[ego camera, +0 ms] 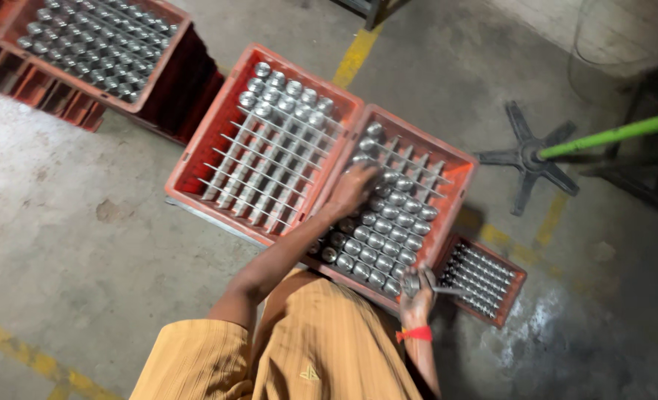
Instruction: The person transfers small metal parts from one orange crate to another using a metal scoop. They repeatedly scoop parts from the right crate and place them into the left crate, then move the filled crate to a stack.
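While the left hand (353,189) lay spread on the crate's (459,164) metal cylinders (388,222), the right hand's (418,292) fingers pinched a metal rod (447,290).

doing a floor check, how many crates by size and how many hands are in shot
large red crates: 3
small red crate: 1
left hand: 1
right hand: 1
total: 6

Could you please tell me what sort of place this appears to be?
Probably a factory or workshop floor: red plastic divider crates filled with shiny round metal parts sit on a worn concrete floor marked with yellow painted lines.
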